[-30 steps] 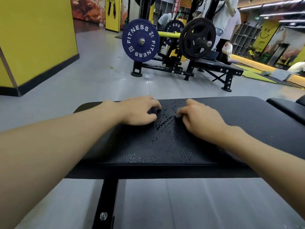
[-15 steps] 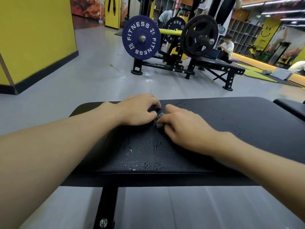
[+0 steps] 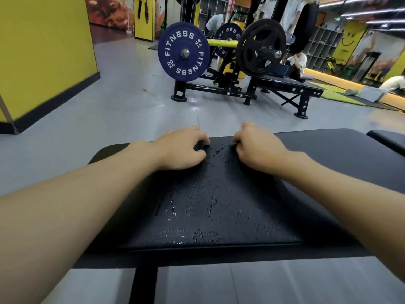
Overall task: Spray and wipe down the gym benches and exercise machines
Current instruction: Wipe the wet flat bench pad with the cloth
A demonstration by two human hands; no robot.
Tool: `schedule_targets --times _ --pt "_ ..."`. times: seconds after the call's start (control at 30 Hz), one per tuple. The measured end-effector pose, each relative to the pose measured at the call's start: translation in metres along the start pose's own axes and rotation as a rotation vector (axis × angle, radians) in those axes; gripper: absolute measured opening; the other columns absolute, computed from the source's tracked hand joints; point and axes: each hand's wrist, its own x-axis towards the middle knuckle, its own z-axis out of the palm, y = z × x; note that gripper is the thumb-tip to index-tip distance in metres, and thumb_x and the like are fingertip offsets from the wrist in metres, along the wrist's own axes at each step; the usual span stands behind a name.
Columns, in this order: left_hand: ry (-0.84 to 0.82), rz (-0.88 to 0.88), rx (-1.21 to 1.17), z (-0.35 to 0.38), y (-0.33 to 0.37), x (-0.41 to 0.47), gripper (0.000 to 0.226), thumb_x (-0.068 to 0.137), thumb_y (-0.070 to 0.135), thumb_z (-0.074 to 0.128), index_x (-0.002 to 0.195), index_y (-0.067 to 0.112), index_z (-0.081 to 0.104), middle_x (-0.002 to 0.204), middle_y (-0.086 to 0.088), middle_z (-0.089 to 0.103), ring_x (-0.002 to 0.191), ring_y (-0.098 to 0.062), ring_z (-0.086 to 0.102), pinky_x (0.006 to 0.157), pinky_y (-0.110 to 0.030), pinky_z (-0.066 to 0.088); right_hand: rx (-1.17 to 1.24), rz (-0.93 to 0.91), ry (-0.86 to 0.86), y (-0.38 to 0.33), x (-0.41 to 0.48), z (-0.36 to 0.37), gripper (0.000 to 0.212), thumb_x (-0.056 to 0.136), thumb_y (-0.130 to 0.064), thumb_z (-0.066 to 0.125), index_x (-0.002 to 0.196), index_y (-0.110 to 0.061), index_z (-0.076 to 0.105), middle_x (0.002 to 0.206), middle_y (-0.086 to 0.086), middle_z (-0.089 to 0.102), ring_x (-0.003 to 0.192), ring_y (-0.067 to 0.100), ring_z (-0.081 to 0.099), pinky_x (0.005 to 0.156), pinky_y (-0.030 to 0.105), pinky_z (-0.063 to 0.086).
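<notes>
Grey gym floor (image 3: 131,110), blue weight plate (image 3: 183,54) at 12 o'clock: on the near black bench pad (image 3: 317,172), beaded with spray (image 3: 210,207), left hand (image 3: 182,148) and right hand (image 3: 256,148) rest curled, whatever they hold hidden. Vinyl looks slick, cushioned; press flat.

Tabletop (image 3: 317,163): black padded upholstery, matt and smooth; the middle is wet, with glossy droplets and streaks.
Support post (image 3: 145,284): black painted metal, satin.
Floor (image 3: 109,102): grey, smooth, faint sheen.
Blue weight plate (image 3: 173,40): matt, rubber-like, white lettering, bright metal hub.
Black weight plate (image 3: 247,49): smooth, slight gloss.
Wall (image 3: 43,51): yellow paint, matt.
</notes>
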Motion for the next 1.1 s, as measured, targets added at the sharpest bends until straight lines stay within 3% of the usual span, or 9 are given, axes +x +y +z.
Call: schedule_targets --times 0.1,0.27,0.43,0.57,0.73,0.83,0.9,1.03,1.1 --pt "0.016 -0.003 0.006 0.000 -0.005 0.005 0.064 0.069 0.041 0.039 0.124 0.019 0.064 0.129 0.001 0.058 0.119 -0.021 0.054 0.107 -0.041 0.041 0.066 -0.253 -0.057 -0.028 -0.017 0.011 0.029 0.094 -0.017 0.045 0.110 -0.022 0.069 0.109 0.004 0.046 0.096 0.030 0.056 0.081 0.042 0.049" --pt "-0.001 -0.015 -0.021 -0.001 -0.010 0.002 0.066 0.071 0.037 0.038 0.127 0.014 0.063 0.136 0.003 0.055 0.124 -0.019 0.052 0.110 -0.038 0.040 0.078 0.005 0.010 0.015 0.020 0.006 0.032 0.093 -0.007 0.046 0.107 -0.018 0.073 0.116 0.008 0.053 0.107 0.034 0.058 0.092 0.045 0.049" --pt "0.009 -0.048 -0.042 -0.002 -0.017 0.002 0.060 0.078 0.036 0.045 0.130 0.012 0.061 0.136 -0.001 0.056 0.124 -0.020 0.052 0.110 -0.035 0.039 0.099 -0.254 -0.040 -0.016 0.011 0.017 0.034 0.091 -0.010 0.048 0.113 -0.020 0.072 0.111 0.006 0.056 0.103 0.030 0.057 0.089 0.042 0.048" --pt "-0.006 -0.061 -0.058 -0.002 -0.021 0.001 0.042 0.090 0.023 0.053 0.130 0.010 0.061 0.136 -0.002 0.055 0.124 -0.021 0.052 0.110 -0.034 0.038 0.098 0.051 0.021 0.010 0.042 0.012 0.034 0.090 -0.005 0.047 0.106 -0.019 0.075 0.120 0.007 0.059 0.109 0.032 0.058 0.088 0.035 0.048" --pt "0.014 -0.084 -0.069 -0.004 -0.023 -0.002 0.061 0.073 0.037 0.043 0.125 0.013 0.062 0.131 -0.003 0.058 0.121 -0.022 0.054 0.107 -0.038 0.041 0.146 -0.285 -0.027 -0.033 0.020 0.023 0.034 0.091 -0.009 0.050 0.113 -0.020 0.073 0.107 0.006 0.057 0.100 0.028 0.057 0.087 0.040 0.046" --pt "0.008 -0.087 -0.086 -0.005 -0.024 -0.003 0.038 0.089 0.020 0.053 0.126 0.012 0.061 0.131 -0.005 0.057 0.120 -0.024 0.054 0.105 -0.036 0.042 0.131 -0.119 -0.018 -0.008 0.042 0.016 0.036 0.089 -0.005 0.049 0.109 -0.021 0.075 0.114 0.005 0.060 0.109 0.029 0.059 0.092 0.038 0.047" --pt "0.004 -0.089 -0.096 -0.005 -0.024 -0.003 0.036 0.091 0.013 0.053 0.126 0.011 0.060 0.131 -0.006 0.057 0.120 -0.024 0.053 0.105 -0.034 0.042 0.083 -0.006 0.013 -0.009 0.047 0.018 0.033 0.091 -0.006 0.048 0.108 -0.018 0.074 0.118 0.007 0.058 0.110 0.033 0.057 0.085 0.033 0.045" --pt "0.004 -0.104 -0.102 -0.005 -0.025 -0.002 0.046 0.088 0.005 0.051 0.133 0.009 0.056 0.135 -0.010 0.056 0.125 -0.026 0.051 0.104 -0.031 0.040 0.145 -0.324 -0.015 -0.054 0.013 0.022 0.029 0.091 -0.010 0.050 0.108 -0.017 0.073 0.103 0.006 0.054 0.097 0.032 0.058 0.083 0.042 0.047" --pt "-0.003 -0.100 -0.114 -0.005 -0.023 -0.003 0.051 0.088 0.002 0.050 0.139 0.009 0.051 0.140 -0.011 0.053 0.129 -0.026 0.049 0.106 -0.029 0.038 0.135 -0.334 -0.033 -0.045 0.011 0.018 0.032 0.091 -0.009 0.050 0.110 -0.020 0.073 0.103 0.004 0.055 0.098 0.030 0.059 0.085 0.042 0.047"
